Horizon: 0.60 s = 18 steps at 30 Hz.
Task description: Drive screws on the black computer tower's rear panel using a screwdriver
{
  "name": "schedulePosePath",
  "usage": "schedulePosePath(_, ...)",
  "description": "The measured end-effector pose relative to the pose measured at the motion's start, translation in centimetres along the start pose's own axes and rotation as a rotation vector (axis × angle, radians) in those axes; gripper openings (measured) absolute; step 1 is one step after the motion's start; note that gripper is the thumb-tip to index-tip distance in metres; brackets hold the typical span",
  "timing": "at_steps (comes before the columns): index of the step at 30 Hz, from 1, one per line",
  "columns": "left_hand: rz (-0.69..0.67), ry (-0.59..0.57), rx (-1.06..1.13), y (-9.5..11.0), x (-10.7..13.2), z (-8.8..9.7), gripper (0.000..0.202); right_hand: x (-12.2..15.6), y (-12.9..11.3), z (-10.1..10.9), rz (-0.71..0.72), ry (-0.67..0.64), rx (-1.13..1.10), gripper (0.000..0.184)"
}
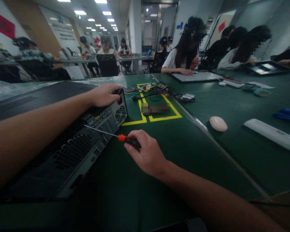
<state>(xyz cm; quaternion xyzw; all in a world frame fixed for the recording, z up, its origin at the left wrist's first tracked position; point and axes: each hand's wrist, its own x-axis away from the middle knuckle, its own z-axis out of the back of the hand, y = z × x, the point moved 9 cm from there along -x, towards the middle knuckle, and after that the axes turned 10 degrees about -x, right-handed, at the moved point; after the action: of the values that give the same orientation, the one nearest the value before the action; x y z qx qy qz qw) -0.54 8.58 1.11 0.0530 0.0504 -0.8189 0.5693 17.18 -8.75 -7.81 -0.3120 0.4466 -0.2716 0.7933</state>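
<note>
A black desktop computer case [70, 151] lies on its side on the green table [159, 180], its perforated rear panel and fan grille facing me. My left hand [103, 95] rests over the case's far top corner, fingers curled on the edge. My right hand [146, 153] grips the black and orange handle of a screwdriver [111, 134]. The thin shaft points left, with its tip at the rear panel of the case.
Tangled cables [159, 90] lie on yellow floor-tape markings beyond the case. A white mouse [218, 123] and a white keyboard [270, 135] sit to the right. Other people sit at neighbouring tables with laptops and tools. A plastic bag [106, 80] lies behind the case.
</note>
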Motion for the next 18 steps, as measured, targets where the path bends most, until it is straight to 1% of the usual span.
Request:
schedulePosePath(7,-0.001,0.001,-0.017,0.3,0.12,0.16,0.077,0.02,0.1,0.09,-0.023,-0.002,0.014,0.014)
schedulePosePath(12,0.013,-0.013,-0.014,0.34,0.2,0.0,0.08,-0.05,-0.07,0.14,-0.014,0.001,0.039,0.02)
schedulePosePath(15,0.014,0.0,-0.017,0.28,0.14,0.05,0.079,-0.13,-0.06,-0.13,-0.032,-0.028,0.052,0.024)
schedulePosePath(18,0.005,-0.003,-0.025,0.4,0.1,0.1,0.077,-0.08,0.0,-0.5,-0.058,-0.06,0.044,0.024)
